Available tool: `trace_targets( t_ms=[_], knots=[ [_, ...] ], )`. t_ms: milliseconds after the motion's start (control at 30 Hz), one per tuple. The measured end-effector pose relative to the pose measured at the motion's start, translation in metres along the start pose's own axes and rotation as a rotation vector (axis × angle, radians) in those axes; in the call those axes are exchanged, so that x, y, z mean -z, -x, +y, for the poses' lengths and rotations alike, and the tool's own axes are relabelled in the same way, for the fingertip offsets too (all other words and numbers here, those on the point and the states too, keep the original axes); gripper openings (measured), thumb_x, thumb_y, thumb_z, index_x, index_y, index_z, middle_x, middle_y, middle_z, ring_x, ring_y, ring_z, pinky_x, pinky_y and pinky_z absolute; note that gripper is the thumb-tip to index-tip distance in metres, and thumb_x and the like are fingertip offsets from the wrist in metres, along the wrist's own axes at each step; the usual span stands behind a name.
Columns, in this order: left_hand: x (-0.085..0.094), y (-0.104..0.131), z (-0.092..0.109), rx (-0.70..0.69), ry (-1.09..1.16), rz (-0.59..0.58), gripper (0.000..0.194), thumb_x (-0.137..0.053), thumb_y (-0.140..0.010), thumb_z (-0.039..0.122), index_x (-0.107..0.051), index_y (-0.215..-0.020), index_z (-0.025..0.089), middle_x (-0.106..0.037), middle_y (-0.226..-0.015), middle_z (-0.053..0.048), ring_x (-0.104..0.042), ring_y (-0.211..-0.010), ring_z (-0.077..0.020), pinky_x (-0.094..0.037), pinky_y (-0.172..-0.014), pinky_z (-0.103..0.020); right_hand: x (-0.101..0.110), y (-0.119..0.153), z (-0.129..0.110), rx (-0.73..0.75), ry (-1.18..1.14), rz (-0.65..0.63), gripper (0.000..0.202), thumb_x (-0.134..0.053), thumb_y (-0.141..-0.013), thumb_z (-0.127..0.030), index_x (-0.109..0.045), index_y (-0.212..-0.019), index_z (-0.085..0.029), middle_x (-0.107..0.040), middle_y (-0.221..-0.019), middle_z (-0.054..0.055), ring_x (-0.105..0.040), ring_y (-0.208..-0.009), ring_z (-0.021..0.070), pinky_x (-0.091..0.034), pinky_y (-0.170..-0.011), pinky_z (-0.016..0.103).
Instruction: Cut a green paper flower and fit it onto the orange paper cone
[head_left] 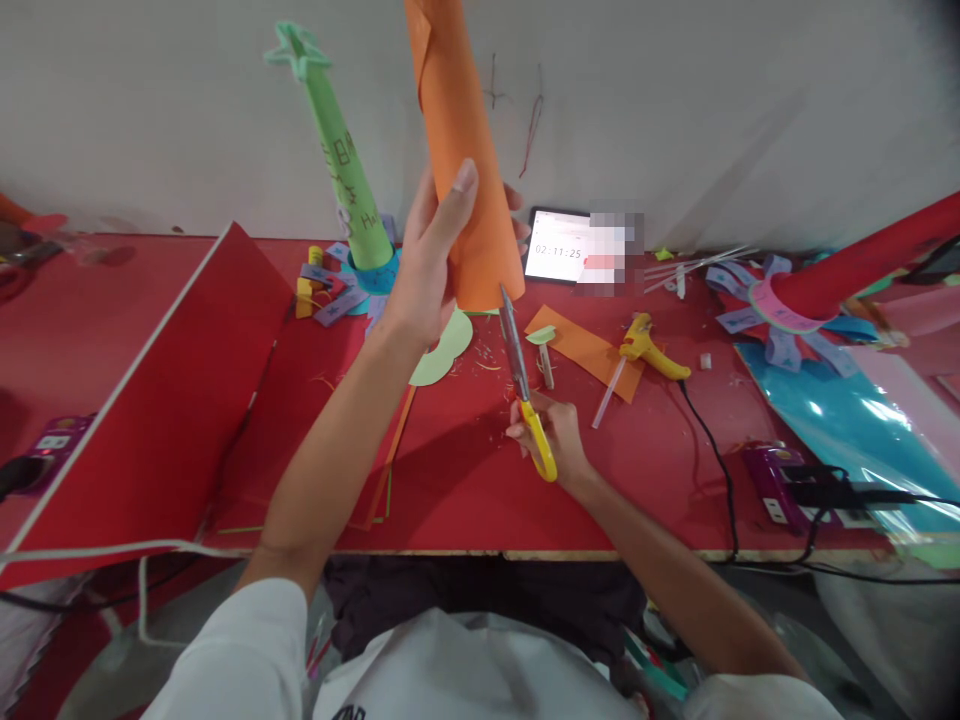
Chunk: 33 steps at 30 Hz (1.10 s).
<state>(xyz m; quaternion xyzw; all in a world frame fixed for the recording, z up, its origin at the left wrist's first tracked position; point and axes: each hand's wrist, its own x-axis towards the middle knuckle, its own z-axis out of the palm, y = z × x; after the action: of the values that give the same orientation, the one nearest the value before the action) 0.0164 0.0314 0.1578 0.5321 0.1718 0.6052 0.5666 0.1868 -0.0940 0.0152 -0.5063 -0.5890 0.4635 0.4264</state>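
My left hand is wrapped round an orange paper tube, holding it nearly upright above the table. Yellow-handled scissors are in my right hand, pointing up, with their tip at the lower rim of the tube. The blades look closed or almost so. Below the tube lies a light green paper shape, partly hidden by my left forearm. An orange paper strip rests just right of the scissors, with a small green leaf-like piece near its left end.
A green paper tower stands at the back left. Right of me are a yellow glue gun with a black cord, a purple power strip and a red cone. A lit tablet leans on the wall. Left, a red board stands upright.
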Motion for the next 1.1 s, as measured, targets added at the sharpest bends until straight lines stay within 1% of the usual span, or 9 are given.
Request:
trace_targets(
  t_ms=[167,267,367,467,567,700,800,967,1100],
  knots=[
    [0.013,-0.001,0.003,0.035,0.031,-0.147,0.039,-0.078,-0.092,0.058,-0.063,-0.12,0.035,-0.075,-0.119,-0.004,-0.072,-0.097,-0.0256,-0.065,-0.083,-0.041,0.001,0.001,0.0,0.017,-0.074,-0.037,0.069,-0.073,-0.074,-0.09,-0.056,-0.071,-0.023,-0.05,-0.049,-0.005,-0.048,-0.04,0.0125,-0.036,-0.042,0.027],
    [0.012,0.001,-0.002,-0.007,0.082,-0.142,0.031,-0.076,-0.096,0.053,-0.063,-0.116,0.034,-0.072,-0.108,-0.002,-0.07,-0.089,-0.0214,-0.064,-0.077,-0.038,0.0,0.002,0.001,0.033,-0.155,-0.086,0.068,-0.072,-0.077,-0.089,-0.056,-0.073,-0.023,-0.049,-0.05,-0.005,-0.046,-0.038,0.0115,-0.034,-0.041,0.027],
    [0.006,0.002,-0.006,-0.037,0.098,-0.106,0.027,-0.078,-0.095,0.052,-0.064,-0.107,0.033,-0.068,-0.096,0.0,-0.069,-0.084,-0.019,-0.064,-0.079,-0.038,-0.002,0.001,0.005,0.039,-0.2,-0.14,0.069,-0.071,-0.076,-0.09,-0.055,-0.075,-0.023,-0.048,-0.052,-0.006,-0.042,-0.038,0.0101,-0.031,-0.042,0.027],
    [0.001,0.002,-0.008,-0.067,0.071,-0.001,0.029,-0.079,-0.092,0.055,-0.063,-0.102,0.033,-0.069,-0.096,0.0,-0.069,-0.083,-0.0192,-0.064,-0.078,-0.037,-0.005,0.0,0.011,0.037,-0.239,-0.181,0.074,-0.068,-0.073,-0.095,-0.056,-0.079,-0.023,-0.047,-0.056,-0.007,-0.039,-0.04,0.0093,-0.03,-0.042,0.027],
    [-0.001,0.0,-0.008,-0.103,0.035,0.124,0.029,-0.078,-0.091,0.057,-0.063,-0.098,0.034,-0.071,-0.096,-0.001,-0.074,-0.093,-0.0241,-0.062,-0.072,-0.037,-0.006,0.0,0.016,0.061,-0.241,-0.193,0.073,-0.065,-0.076,-0.095,-0.056,-0.086,-0.023,-0.048,-0.063,-0.006,-0.04,-0.047,0.01,-0.035,-0.047,0.028],
    [0.0,-0.001,-0.005,-0.107,-0.022,0.224,0.026,-0.078,-0.09,0.057,-0.065,-0.104,0.041,-0.072,-0.095,-0.001,-0.072,-0.113,-0.0283,-0.06,-0.076,-0.037,-0.005,0.0,0.018,0.081,-0.163,-0.189,0.077,-0.058,-0.076,-0.099,-0.054,-0.087,-0.023,-0.049,-0.069,-0.004,-0.042,-0.055,0.0118,-0.038,-0.051,0.027],
    [0.001,-0.001,-0.004,-0.122,-0.057,0.221,0.03,-0.082,-0.087,0.059,-0.066,-0.108,0.043,-0.072,-0.098,0.001,-0.068,-0.118,-0.027,-0.059,-0.081,-0.037,-0.003,0.0,0.015,0.066,-0.05,-0.16,0.076,-0.057,-0.078,-0.098,-0.056,-0.085,-0.023,-0.052,-0.07,-0.002,-0.043,-0.057,0.0126,-0.037,-0.05,0.027],
    [-0.001,-0.001,-0.006,-0.161,-0.115,0.245,0.032,-0.084,-0.083,0.064,-0.066,-0.101,0.044,-0.072,-0.098,0.003,-0.064,-0.119,-0.0268,-0.055,-0.079,-0.039,0.001,-0.002,0.007,0.046,0.017,-0.083,0.073,-0.064,-0.077,-0.095,-0.056,-0.078,-0.022,-0.054,-0.067,-0.001,-0.045,-0.056,0.0129,-0.037,-0.049,0.027],
    [-0.001,-0.001,-0.004,-0.184,-0.092,0.222,0.023,-0.084,-0.091,0.05,-0.066,-0.104,0.04,-0.07,-0.103,0.006,-0.062,-0.112,-0.0184,-0.053,-0.092,-0.036,0.001,-0.002,0.005,0.043,0.018,-0.062,0.072,-0.067,-0.076,-0.093,-0.056,-0.077,-0.022,-0.056,-0.069,0.0,-0.047,-0.057,0.0129,-0.037,-0.049,0.026]
  ],
)
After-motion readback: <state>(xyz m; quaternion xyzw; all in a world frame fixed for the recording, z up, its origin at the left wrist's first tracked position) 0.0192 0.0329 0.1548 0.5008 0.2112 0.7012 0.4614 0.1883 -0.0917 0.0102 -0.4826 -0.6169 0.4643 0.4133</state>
